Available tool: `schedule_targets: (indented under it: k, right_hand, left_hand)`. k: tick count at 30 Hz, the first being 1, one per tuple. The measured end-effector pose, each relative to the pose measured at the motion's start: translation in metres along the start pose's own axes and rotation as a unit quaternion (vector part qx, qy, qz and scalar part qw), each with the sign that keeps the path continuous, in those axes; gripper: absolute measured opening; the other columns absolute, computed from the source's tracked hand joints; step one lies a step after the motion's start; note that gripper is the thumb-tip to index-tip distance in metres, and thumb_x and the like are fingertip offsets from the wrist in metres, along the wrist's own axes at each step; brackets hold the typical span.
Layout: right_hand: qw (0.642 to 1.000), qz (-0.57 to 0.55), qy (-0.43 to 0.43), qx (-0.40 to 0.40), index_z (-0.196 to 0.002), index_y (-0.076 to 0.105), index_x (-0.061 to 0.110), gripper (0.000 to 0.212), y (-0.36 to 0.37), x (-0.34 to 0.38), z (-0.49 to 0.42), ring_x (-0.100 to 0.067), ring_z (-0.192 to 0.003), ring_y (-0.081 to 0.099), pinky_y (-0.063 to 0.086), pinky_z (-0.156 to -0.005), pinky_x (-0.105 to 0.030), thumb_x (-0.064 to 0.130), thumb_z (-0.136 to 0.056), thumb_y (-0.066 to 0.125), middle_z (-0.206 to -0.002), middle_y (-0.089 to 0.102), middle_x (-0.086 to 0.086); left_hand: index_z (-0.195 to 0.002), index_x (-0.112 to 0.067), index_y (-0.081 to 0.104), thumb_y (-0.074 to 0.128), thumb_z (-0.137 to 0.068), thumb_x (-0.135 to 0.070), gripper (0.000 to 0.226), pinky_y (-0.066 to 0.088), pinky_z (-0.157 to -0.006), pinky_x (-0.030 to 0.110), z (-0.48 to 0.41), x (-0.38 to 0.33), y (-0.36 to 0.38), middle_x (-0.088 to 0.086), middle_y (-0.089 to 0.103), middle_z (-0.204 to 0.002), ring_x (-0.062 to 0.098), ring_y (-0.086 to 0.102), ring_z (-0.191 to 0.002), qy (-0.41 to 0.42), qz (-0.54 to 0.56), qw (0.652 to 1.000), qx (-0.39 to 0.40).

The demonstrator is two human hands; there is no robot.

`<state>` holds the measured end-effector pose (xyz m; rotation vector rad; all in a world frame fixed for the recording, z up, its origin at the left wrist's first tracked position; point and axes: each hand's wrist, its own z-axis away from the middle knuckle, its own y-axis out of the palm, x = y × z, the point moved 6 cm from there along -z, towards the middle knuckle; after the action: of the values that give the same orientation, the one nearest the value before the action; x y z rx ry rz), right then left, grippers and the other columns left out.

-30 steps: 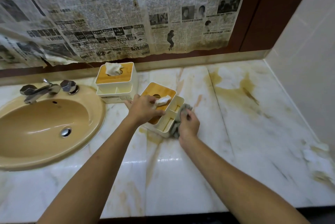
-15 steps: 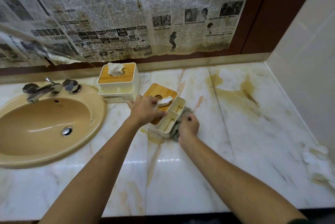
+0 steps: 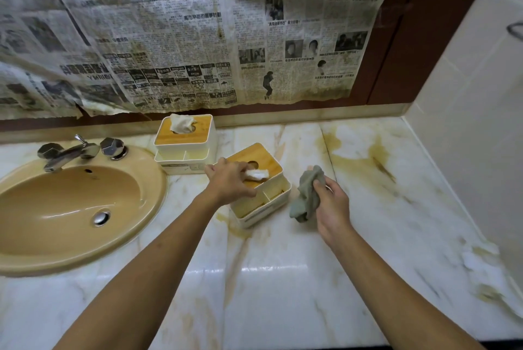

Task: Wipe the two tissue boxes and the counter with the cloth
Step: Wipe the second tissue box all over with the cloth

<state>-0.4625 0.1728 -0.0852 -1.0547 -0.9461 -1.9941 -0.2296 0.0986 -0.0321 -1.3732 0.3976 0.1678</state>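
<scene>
Two cream tissue boxes with wooden lids stand on the stained marble counter (image 3: 283, 279). The far tissue box (image 3: 185, 144) sits by the back wall, square to it. The near tissue box (image 3: 261, 185) is turned at an angle. My left hand (image 3: 230, 181) grips its left side, fingers curled over the lid beside the white tissue. My right hand (image 3: 329, 205) holds a crumpled grey-green cloth (image 3: 307, 194) just right of the near box, lifted off its side and apart from it.
A tan sink (image 3: 70, 208) with a chrome tap (image 3: 66, 153) fills the left of the counter. Stained newspaper (image 3: 198, 38) hangs on the back wall. A tiled side wall (image 3: 481, 123) closes the right. Yellow-brown stains (image 3: 368, 157) mark the marble at the back right.
My right hand has pulled the cloth away from the near box's right side and moved it right and up. My left hand stays on the box. The camera has tilted up.
</scene>
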Motion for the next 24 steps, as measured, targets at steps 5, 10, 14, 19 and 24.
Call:
schedule_targets:
  k: [5,10,14,19,24]
  right_hand:
    - [0.999,0.004,-0.025,0.019,-0.121,0.065,0.008,0.024,-0.013,0.015,0.01,-0.017,-0.104,0.07,0.053,-0.096,-0.036,0.01,-0.098,0.059,-0.112,0.074,-0.007]
    - [0.999,0.006,-0.038,0.024,-0.12,0.065,0.009,0.022,-0.018,0.022,0.021,-0.019,-0.106,0.07,0.054,-0.096,-0.038,0.011,-0.099,0.058,-0.11,0.075,-0.007]
    - [0.999,0.006,-0.034,0.02,-0.12,0.064,0.008,0.022,-0.019,0.022,0.026,-0.024,-0.11,0.068,0.053,-0.099,-0.042,0.01,-0.099,0.057,-0.113,0.073,-0.01]
    - [0.999,0.012,-0.034,0.029,-0.12,0.064,0.008,0.022,-0.017,0.024,0.03,-0.021,-0.107,0.07,0.054,-0.097,-0.04,0.01,-0.099,0.057,-0.111,0.074,-0.008]
    - [0.998,0.003,-0.029,0.048,-0.118,0.065,0.007,0.021,-0.015,0.027,0.03,-0.02,-0.103,0.071,0.054,-0.092,-0.037,0.01,-0.099,0.056,-0.109,0.074,-0.01]
  left_hand:
    - [-0.119,-0.046,0.062,0.075,-0.066,-0.034,0.056,0.014,-0.069,0.035,-0.008,-0.011,-0.004,-0.012,0.055,-0.089,0.012,0.028,-0.101,0.077,-0.026,0.995,0.065]
    - [-0.12,-0.047,0.062,0.072,-0.073,-0.029,0.051,0.021,-0.075,0.037,-0.008,-0.019,-0.006,-0.02,0.05,-0.083,0.015,0.031,-0.102,0.115,-0.031,0.99,0.079]
    - [-0.123,-0.046,0.061,0.069,-0.077,-0.027,0.05,0.019,-0.073,0.036,-0.006,-0.023,-0.003,-0.023,0.049,-0.083,0.015,0.032,-0.104,0.133,-0.014,0.988,0.08]
    - [-0.126,-0.049,0.058,0.068,-0.081,-0.032,0.049,0.019,-0.073,0.036,-0.008,-0.027,0.003,-0.022,0.049,-0.086,0.014,0.031,-0.104,0.143,0.003,0.985,0.092]
    - [-0.115,-0.043,0.063,0.071,-0.075,-0.054,0.042,0.02,-0.08,0.035,-0.015,-0.026,-0.002,-0.021,0.065,-0.103,0.01,0.042,-0.112,0.101,0.055,0.993,0.029]
